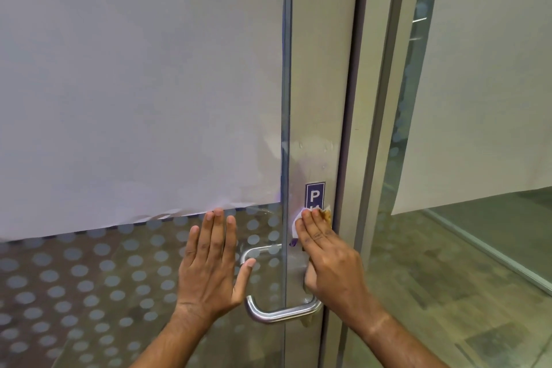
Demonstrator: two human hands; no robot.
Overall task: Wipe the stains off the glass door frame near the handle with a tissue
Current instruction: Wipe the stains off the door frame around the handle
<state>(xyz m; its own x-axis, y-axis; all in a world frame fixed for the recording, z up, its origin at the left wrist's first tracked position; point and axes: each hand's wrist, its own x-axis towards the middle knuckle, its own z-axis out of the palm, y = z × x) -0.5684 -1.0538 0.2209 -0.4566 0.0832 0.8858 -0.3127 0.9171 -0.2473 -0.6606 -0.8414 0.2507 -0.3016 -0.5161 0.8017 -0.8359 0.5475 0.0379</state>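
the right hand lies flat on the frame of the door, its fingers straight and close together, pressing a tissue against the metal. the tissue is white, and only its edges show: a corner sticks out to the left of the fingers, and a brownish, soiled bit peeks out past the fingertips on the right. it sits just above the handle, over the lower part of a blue sticker (a white "p" is the only letter fully readable). smears and small specks mark the frame above the sticker.

the left hand rests open on the glass to the left of the frame, palm against the pane, fingers straight and slightly spread, thumb stretched out toward the handle's upper arm. it holds nothing. its fingertips reach the bottom edge of a white sheet that covers the upper glass from behind; below that edge the pane carries a pattern of frosted dots.

the handle is a brushed metal loop fixed at the frame's lower part, curving out to the left across the glass edge, between the two wrists. to the right of the frame stands a second glass panel, with another white sheet hanging behind it.
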